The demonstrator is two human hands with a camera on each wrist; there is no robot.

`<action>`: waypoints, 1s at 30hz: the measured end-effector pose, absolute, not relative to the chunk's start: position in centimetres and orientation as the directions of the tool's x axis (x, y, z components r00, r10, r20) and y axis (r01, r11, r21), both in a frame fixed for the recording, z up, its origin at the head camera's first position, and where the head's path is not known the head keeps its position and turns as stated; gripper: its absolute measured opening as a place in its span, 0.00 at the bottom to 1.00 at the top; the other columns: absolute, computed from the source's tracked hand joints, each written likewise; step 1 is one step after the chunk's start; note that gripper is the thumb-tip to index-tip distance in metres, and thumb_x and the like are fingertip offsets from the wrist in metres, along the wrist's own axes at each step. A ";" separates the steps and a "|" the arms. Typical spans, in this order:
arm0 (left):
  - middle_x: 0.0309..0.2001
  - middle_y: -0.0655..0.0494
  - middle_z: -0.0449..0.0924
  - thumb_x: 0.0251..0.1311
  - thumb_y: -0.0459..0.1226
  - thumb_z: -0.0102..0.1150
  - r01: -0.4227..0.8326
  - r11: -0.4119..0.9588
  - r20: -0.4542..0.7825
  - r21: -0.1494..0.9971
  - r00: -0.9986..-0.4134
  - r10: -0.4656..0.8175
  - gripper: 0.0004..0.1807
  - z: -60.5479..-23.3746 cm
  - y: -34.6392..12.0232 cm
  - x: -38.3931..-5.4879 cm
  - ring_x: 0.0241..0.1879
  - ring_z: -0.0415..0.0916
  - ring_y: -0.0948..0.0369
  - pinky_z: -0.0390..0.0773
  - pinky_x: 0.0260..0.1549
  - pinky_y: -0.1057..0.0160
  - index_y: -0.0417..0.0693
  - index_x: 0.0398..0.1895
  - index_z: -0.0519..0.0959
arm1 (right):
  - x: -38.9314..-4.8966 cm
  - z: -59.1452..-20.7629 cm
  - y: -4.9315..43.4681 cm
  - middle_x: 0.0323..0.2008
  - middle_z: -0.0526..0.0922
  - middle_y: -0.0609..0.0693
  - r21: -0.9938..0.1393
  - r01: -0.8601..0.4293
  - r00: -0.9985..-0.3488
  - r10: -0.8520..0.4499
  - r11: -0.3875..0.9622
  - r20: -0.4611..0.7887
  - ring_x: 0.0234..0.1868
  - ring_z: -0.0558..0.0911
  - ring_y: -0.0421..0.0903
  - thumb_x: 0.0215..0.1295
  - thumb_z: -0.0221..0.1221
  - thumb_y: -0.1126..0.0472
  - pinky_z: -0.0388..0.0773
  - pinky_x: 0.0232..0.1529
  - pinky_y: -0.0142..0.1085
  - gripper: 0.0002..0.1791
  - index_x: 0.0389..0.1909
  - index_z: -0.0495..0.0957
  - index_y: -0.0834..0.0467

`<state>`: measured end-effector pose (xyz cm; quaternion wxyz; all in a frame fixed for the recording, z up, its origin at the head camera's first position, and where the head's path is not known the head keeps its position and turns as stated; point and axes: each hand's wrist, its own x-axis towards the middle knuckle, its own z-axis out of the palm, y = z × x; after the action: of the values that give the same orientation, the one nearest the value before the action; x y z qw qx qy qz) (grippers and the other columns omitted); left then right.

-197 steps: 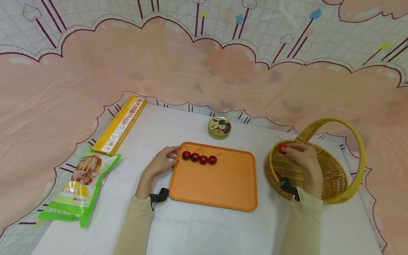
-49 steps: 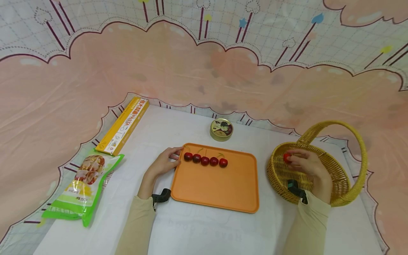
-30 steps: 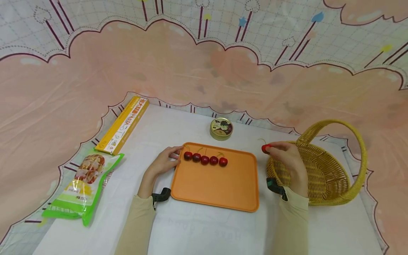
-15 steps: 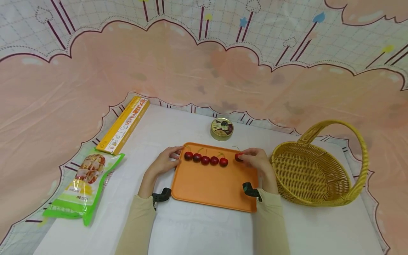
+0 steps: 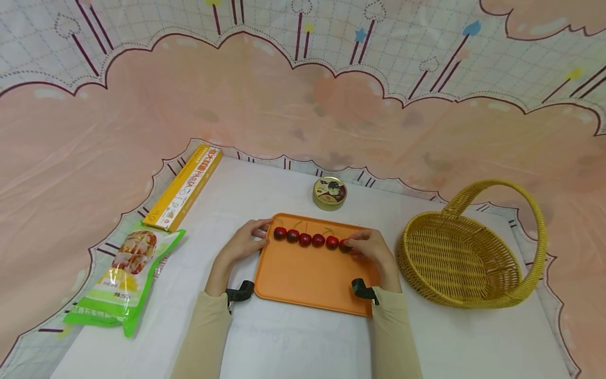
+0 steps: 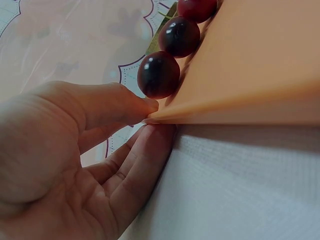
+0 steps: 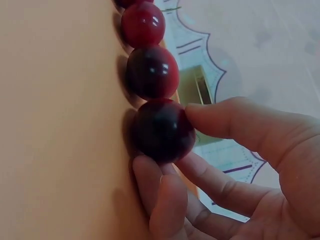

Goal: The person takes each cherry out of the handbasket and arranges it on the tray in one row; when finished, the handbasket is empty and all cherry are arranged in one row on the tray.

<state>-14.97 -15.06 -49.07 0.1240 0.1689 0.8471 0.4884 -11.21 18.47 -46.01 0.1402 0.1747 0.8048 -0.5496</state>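
An orange tray (image 5: 312, 281) lies on the white table, with a row of dark red stemmed cherries (image 5: 305, 240) along its far side. My left hand (image 5: 240, 243) pinches the tray's far left corner; in the left wrist view the thumb (image 6: 117, 102) is on the rim and the fingers are below it. At the row's right end my right hand (image 5: 375, 251) holds one cherry (image 7: 164, 131) between thumb and fingers. This cherry sits right against its neighbour (image 7: 152, 72) in the right wrist view.
A yellow wicker basket (image 5: 423, 287) with a tall handle stands right of the tray. Behind the tray is a round gold tin (image 5: 329, 193). A pasta box (image 5: 183, 187) and a green-edged food packet (image 5: 125, 273) lie at the left. A printed cloth hangs behind.
My right hand has taken a cherry from the basket and brought it left to the row's right end. Earlier it added another cherry there. The left hand stays at the tray corner.
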 end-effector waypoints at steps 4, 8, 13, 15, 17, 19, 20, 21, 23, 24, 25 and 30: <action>0.53 0.39 0.74 0.60 0.27 0.60 0.160 0.472 -0.052 0.867 -0.913 0.405 0.30 -49.0 -15.1 -14.9 0.49 0.77 0.47 0.76 0.51 0.48 0.36 0.68 0.69 | -11.1 -45.9 18.6 0.33 0.86 0.56 -0.845 0.406 -0.912 0.094 0.347 -0.399 0.26 0.82 0.41 0.63 0.64 0.65 0.80 0.27 0.31 0.14 0.43 0.81 0.72; 0.53 0.39 0.74 0.59 0.26 0.60 0.163 0.471 -0.048 0.867 -0.913 0.405 0.30 -48.9 -15.2 -14.8 0.49 0.77 0.47 0.76 0.51 0.48 0.36 0.68 0.69 | -11.0 -45.9 18.7 0.36 0.86 0.60 -0.857 0.388 -0.919 0.074 0.339 -0.387 0.27 0.83 0.42 0.64 0.63 0.65 0.81 0.27 0.32 0.16 0.45 0.80 0.74; 0.53 0.38 0.74 0.59 0.26 0.60 0.161 0.461 -0.045 0.873 -0.914 0.404 0.30 -49.0 -15.1 -14.8 0.49 0.77 0.47 0.76 0.51 0.48 0.36 0.68 0.69 | -11.0 -46.1 18.7 0.34 0.85 0.58 -0.854 0.403 -0.914 0.089 0.330 -0.397 0.26 0.82 0.41 0.65 0.62 0.65 0.80 0.26 0.30 0.15 0.46 0.80 0.75; 0.53 0.39 0.74 0.59 0.26 0.60 0.158 0.462 -0.048 0.872 -0.914 0.404 0.30 -49.1 -15.1 -14.8 0.49 0.77 0.47 0.76 0.51 0.48 0.36 0.68 0.69 | -11.0 -46.1 18.8 0.35 0.85 0.57 -0.848 0.411 -0.910 0.095 0.334 -0.403 0.26 0.82 0.41 0.66 0.61 0.64 0.81 0.27 0.31 0.16 0.46 0.80 0.74; 0.53 0.39 0.74 0.60 0.27 0.60 0.162 0.469 -0.047 0.868 -0.914 0.404 0.30 -49.0 -15.0 -14.9 0.49 0.77 0.47 0.76 0.51 0.48 0.36 0.68 0.69 | -11.0 -46.2 18.9 0.34 0.85 0.59 -0.840 0.405 -0.913 0.113 0.361 -0.392 0.27 0.82 0.41 0.67 0.60 0.63 0.81 0.29 0.31 0.16 0.46 0.81 0.74; 0.53 0.38 0.74 0.60 0.27 0.60 0.176 0.482 -0.041 0.858 -0.913 0.407 0.30 -49.0 -14.9 -15.1 0.49 0.77 0.46 0.76 0.51 0.48 0.36 0.67 0.70 | -10.9 -46.2 19.0 0.35 0.86 0.59 -0.832 0.396 -0.918 0.131 0.389 -0.375 0.28 0.83 0.42 0.68 0.60 0.61 0.80 0.32 0.32 0.17 0.46 0.81 0.73; 0.52 0.38 0.74 0.60 0.27 0.60 0.181 0.491 -0.039 0.852 -0.914 0.404 0.30 -48.9 -14.8 -15.2 0.48 0.77 0.46 0.76 0.51 0.48 0.36 0.67 0.70 | -10.9 -46.2 19.1 0.35 0.86 0.60 -0.828 0.387 -0.921 0.137 0.405 -0.364 0.30 0.84 0.42 0.68 0.59 0.61 0.80 0.34 0.33 0.17 0.46 0.81 0.72; 0.51 0.37 0.74 0.59 0.27 0.60 0.191 0.499 -0.032 0.845 -0.914 0.405 0.29 -48.8 -14.7 -15.3 0.48 0.77 0.46 0.76 0.51 0.47 0.35 0.67 0.70 | -10.9 -46.2 19.1 0.36 0.86 0.60 -0.825 0.379 -0.925 0.144 0.419 -0.351 0.31 0.84 0.43 0.68 0.59 0.60 0.80 0.35 0.33 0.17 0.46 0.81 0.72; 0.51 0.36 0.73 0.59 0.28 0.60 0.218 0.528 -0.014 0.821 -0.916 0.400 0.29 -48.5 -14.4 -15.3 0.48 0.77 0.45 0.76 0.51 0.47 0.34 0.66 0.69 | -10.9 -46.2 19.3 0.37 0.86 0.60 -0.822 0.363 -0.932 0.157 0.440 -0.327 0.33 0.84 0.45 0.69 0.59 0.59 0.79 0.37 0.34 0.18 0.47 0.81 0.72; 0.51 0.36 0.72 0.60 0.29 0.60 0.232 0.546 -0.002 0.805 -0.920 0.393 0.29 -48.3 -14.2 -15.3 0.48 0.77 0.45 0.77 0.51 0.47 0.34 0.66 0.70 | -10.8 -46.2 19.3 0.38 0.85 0.61 -0.825 0.351 -0.936 0.153 0.444 -0.316 0.35 0.84 0.47 0.69 0.58 0.59 0.80 0.38 0.35 0.18 0.48 0.80 0.72; 0.52 0.36 0.72 0.60 0.30 0.60 0.243 0.561 0.012 0.792 -0.924 0.383 0.29 -48.1 -14.0 -15.3 0.48 0.77 0.45 0.77 0.51 0.47 0.34 0.66 0.70 | -10.8 -46.2 19.3 0.39 0.85 0.62 -0.826 0.335 -0.942 0.153 0.454 -0.299 0.36 0.84 0.48 0.70 0.58 0.59 0.80 0.38 0.36 0.18 0.49 0.80 0.72; 0.58 0.36 0.70 0.60 0.35 0.64 0.354 0.622 0.135 0.698 -0.918 0.372 0.30 -46.7 -12.6 -14.8 0.54 0.72 0.44 0.75 0.53 0.45 0.37 0.67 0.71 | -10.6 -46.1 19.0 0.46 0.82 0.65 -0.803 0.202 -0.979 0.134 0.561 -0.153 0.46 0.81 0.59 0.69 0.58 0.60 0.79 0.48 0.46 0.18 0.51 0.78 0.70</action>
<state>-14.81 -12.63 -46.69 0.0114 0.2017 0.9004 0.3852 -10.60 18.97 -46.13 0.0369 0.0953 0.8827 -0.4587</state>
